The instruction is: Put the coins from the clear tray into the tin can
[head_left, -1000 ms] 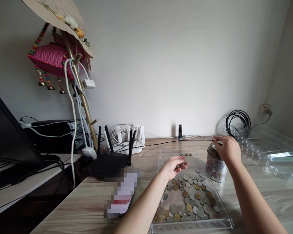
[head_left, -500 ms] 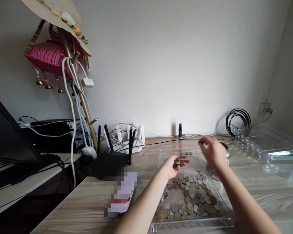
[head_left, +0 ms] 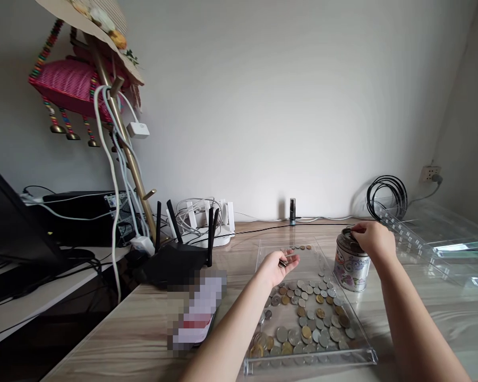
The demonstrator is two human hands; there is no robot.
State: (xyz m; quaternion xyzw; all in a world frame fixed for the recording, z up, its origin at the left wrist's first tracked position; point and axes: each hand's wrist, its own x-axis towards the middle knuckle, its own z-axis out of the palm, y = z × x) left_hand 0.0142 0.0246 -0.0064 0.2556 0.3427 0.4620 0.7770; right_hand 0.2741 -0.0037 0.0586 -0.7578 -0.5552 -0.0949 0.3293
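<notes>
My left hand (head_left: 278, 267) hovers over the clear plastic tray (head_left: 308, 362), palm turned up and fingers partly curled around a few coins (head_left: 282, 263). Many loose coins (head_left: 306, 332), silver and golden, lie spread across the tray, mostly in its nearer half. To the right of the tray stands a round floral tin (head_left: 351, 270), upright. At the top of this tin is my right hand (head_left: 376, 241), thumb and fingers pinched together over its dark lid. Whatever sits in that pinch is too small to make out.
A phone with a blurred screen (head_left: 199, 313) lies left of the tray. Behind it stand a black router (head_left: 179, 265) and a white router (head_left: 219, 236). A small dark bottle (head_left: 292, 211) is by the wall. Clear plastic panels (head_left: 442, 249) and a coiled black cable (head_left: 387, 197) are at right.
My right hand has moved from in front of the tin to its lid, uncovering the tin's floral side. My left hand still holds coins and has tilted slightly. The view has shifted slightly.
</notes>
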